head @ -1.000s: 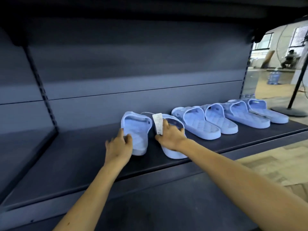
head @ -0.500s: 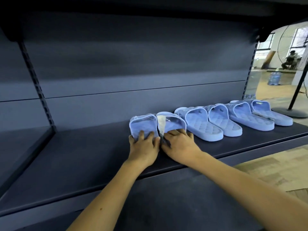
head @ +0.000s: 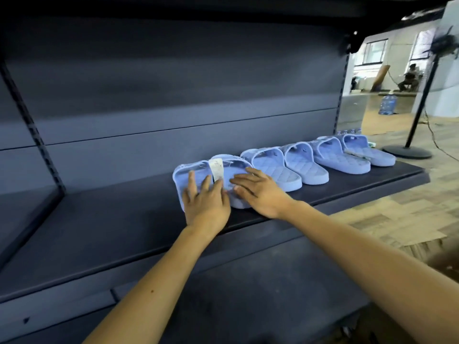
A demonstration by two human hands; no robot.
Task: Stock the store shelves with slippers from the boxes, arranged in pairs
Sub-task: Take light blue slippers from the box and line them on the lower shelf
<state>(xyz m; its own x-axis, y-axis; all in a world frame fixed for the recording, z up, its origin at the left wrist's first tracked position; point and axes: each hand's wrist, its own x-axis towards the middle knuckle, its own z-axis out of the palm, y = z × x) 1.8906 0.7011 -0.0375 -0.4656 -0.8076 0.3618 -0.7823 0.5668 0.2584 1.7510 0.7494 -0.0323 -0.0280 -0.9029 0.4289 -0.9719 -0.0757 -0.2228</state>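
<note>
On the dark shelf (head: pixel 99 219) lie light blue slippers in a row. The nearest pair sits side by side: a left slipper (head: pixel 183 173) and a right slipper (head: pixel 234 167), with a white tag (head: pixel 217 170) between their straps. My left hand (head: pixel 206 202) rests flat on the left slipper with straight fingers. My right hand (head: pixel 258 192) lies flat across the right slipper. A second pair (head: pixel 285 167) and a third pair (head: pixel 347 157) lie further right.
The shelf's left part holds nothing. A lower shelf (head: pixel 248 294) juts out below my arms. A fan stand (head: pixel 409 150) and a water bottle (head: pixel 386 104) stand on the wooden floor beyond the shelf's right end. A person sits far back.
Both hands brought the two slippers together into a pair, then straightened to lie flat on top of them. The view shifted left and closer.
</note>
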